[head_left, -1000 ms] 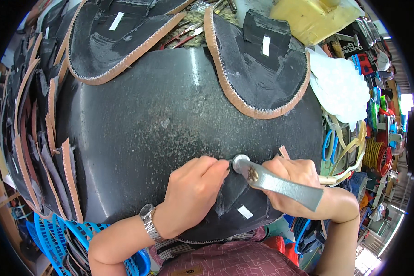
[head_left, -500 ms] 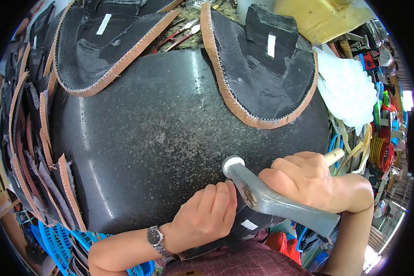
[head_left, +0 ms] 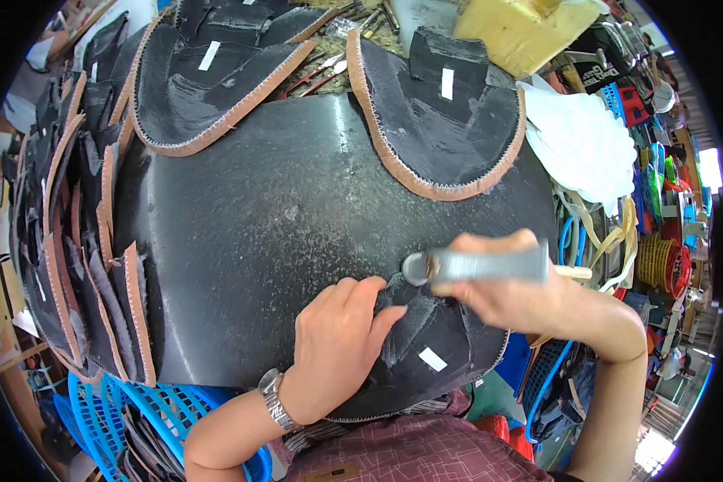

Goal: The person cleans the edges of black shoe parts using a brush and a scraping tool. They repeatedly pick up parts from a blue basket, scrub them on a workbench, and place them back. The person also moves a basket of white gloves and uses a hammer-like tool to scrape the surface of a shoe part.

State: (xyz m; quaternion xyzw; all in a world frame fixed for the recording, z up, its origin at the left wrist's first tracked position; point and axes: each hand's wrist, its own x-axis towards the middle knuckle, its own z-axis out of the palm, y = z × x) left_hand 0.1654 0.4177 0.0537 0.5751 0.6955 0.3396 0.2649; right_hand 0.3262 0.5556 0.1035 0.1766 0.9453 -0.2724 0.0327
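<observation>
My right hand (head_left: 506, 293) is wrapped round the pale handle of a hammer (head_left: 490, 264). The hammer's grey metal head, blurred by motion, has its round face down at the edge of a black stitched upper piece (head_left: 414, 381) with a white label. That piece lies over the near side of a rounded black work surface (head_left: 217, 241). My left hand (head_left: 337, 341), with a watch on its wrist, rests on the piece left of the hammer. Its thumb and forefinger are apart and hold nothing visible.
Two black pieces with tan stitched edging (head_left: 450, 191) lie at the far side. Many more stand stacked along the left (head_left: 104, 201). A white bag (head_left: 582, 140) sits at the right, a blue basket (head_left: 104, 418) below left, and red-handled scissors (head_left: 321, 80) beyond.
My left thumb and forefinger have parted from their pinch, and that hand has shifted slightly left and up. The hammer has swung round, its head now pointing right. The near black piece shows more.
</observation>
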